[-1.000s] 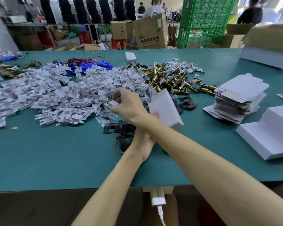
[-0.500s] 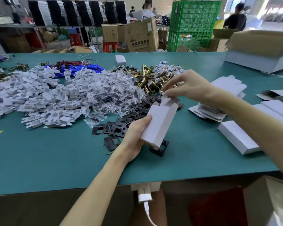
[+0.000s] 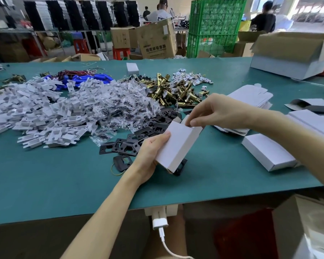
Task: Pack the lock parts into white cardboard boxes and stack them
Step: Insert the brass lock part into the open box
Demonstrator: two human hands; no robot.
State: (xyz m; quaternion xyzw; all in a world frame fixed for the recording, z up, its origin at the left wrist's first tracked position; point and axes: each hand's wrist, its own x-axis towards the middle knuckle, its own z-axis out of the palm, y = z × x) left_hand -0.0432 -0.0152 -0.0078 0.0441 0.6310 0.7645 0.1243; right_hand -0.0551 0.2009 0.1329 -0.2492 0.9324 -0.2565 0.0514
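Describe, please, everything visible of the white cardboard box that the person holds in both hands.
The white rectangular cardboard box is plain, matte and unprinted. It is tilted, its top end pointing up and away, with small flaps standing open there. The left hand grips its lower part, thumb on the broad face. The right hand pinches at the top end flaps. Its bottom corner hangs over a black metal plate on the teal table; whether they touch is unclear.

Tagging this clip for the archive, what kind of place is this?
Likely a factory packing floor: brass latch parts and white plastic pieces heaped on a green table, stacked green crates behind.
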